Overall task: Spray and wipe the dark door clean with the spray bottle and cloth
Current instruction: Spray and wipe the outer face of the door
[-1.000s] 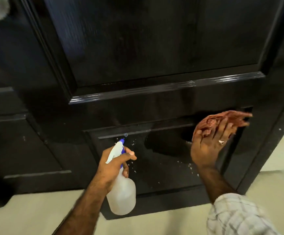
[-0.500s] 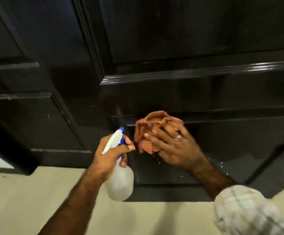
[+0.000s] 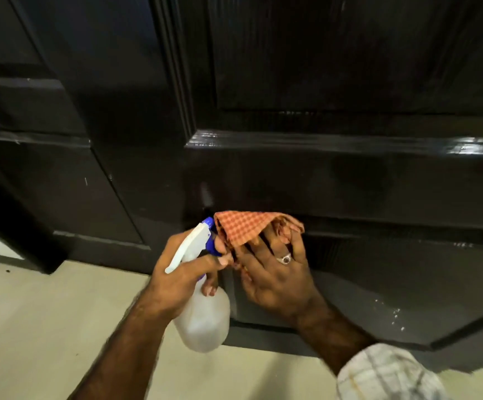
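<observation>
Left hand (image 3: 181,280) wrapped around the neck of the translucent spray bottle (image 3: 202,319), fingers curled at the blue-and-white trigger head, nozzle aimed at the dark door (image 3: 321,180). Right hand (image 3: 275,280) has fingers spread fairly flat, pressing the orange checked cloth (image 3: 246,228) against the door's lower panel, at its top left corner, just beside the nozzle. Ring (image 3: 285,258) on 1 right finger. White droplets (image 3: 394,316) speckle the panel lower right. Pale floor (image 3: 32,327) below.

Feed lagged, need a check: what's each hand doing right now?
Left hand: grips the spray bottle.
Right hand: fingers spread, pressing the cloth against the door.
</observation>
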The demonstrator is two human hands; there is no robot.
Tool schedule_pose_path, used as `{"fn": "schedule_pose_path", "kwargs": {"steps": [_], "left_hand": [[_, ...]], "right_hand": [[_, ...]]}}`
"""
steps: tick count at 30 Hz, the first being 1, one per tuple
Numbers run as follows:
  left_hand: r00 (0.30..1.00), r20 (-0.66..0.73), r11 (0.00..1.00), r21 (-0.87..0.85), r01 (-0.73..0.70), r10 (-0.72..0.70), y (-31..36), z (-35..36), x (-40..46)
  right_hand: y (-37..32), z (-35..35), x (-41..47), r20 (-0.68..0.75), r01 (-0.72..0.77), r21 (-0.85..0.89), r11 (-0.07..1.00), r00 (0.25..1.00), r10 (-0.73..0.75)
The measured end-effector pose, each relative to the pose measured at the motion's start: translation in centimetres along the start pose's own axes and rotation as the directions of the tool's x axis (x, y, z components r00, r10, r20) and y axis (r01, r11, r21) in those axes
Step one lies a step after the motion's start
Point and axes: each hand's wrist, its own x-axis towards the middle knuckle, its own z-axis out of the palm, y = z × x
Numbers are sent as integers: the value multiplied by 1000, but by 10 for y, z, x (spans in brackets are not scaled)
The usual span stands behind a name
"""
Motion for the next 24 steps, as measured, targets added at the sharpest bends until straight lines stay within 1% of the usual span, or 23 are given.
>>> {"fn": "schedule_pose_path", "kwargs": {"steps": [2,3,4,6,9,10,11,12,14,17,18,19,20,21,22,23,24], "left_hand": [[989,112,989,-122,-86,100,-6,-6,-3],[974,169,977,-173,-123,153,-13,-11,-6],[965,201,973,-193,-128,167,-17,-15,-8],[959,209,969,-193,-153,193,-30,-26,-12],[948,209,964,-167,-206,239,-45,-35,-17],[952,188,963,-168,-211,241,-47,-37,-16],[956,164,962,-164,-218,245,-49,-41,-19],[959,138,961,-165,-224,247,-50,-45,-20],[961,114,957,-176,-229,251,-51,-54,-24],[975,49,961,-185,-205,218,-54,-73,-29],[978,18,962,-183,-202,208,-55,-81,-33],[980,-6,963,-186,-195,197,-58,-83,-35],[981,-25,965,-181,-191,190,-58,-90,-40],[982,-29,966,-176,-190,188,-59,-93,-43],[982,-28,967,-169,-191,189,-61,-97,-46],[980,-24,965,-169,-199,198,-61,-104,-48],[978,-11,964,-166,-206,207,-60,-109,-49]], "right_hand": [[17,-8,-14,-11,23,-44,999,1000,-23],[27,-15,-27,-23,-1,-81,997,1000,-1],[40,-24,-40,-34,-40,-118,992,999,36],[61,-35,-62,-81,-159,-186,970,986,146],[51,-27,-66,-178,-397,-181,900,913,367],[38,-19,-56,-194,-438,-169,883,893,406],[20,-12,-43,-200,-432,-170,886,895,398],[3,-2,-29,-183,-376,-179,909,921,344],[-30,17,0,-131,-217,-203,955,972,193],[-51,33,21,-101,-124,-206,971,989,105],[-48,32,17,-70,-74,-206,976,996,61],[-37,30,5,-19,11,-211,977,1000,-16],[-27,24,-7,47,141,-225,964,990,-134],[-11,17,-22,117,275,-241,931,960,-253],[6,8,-32,157,363,-261,894,930,-332],[18,-1,-31,165,397,-282,873,917,-364],[28,-11,-27,140,360,-313,879,933,-332]]}}
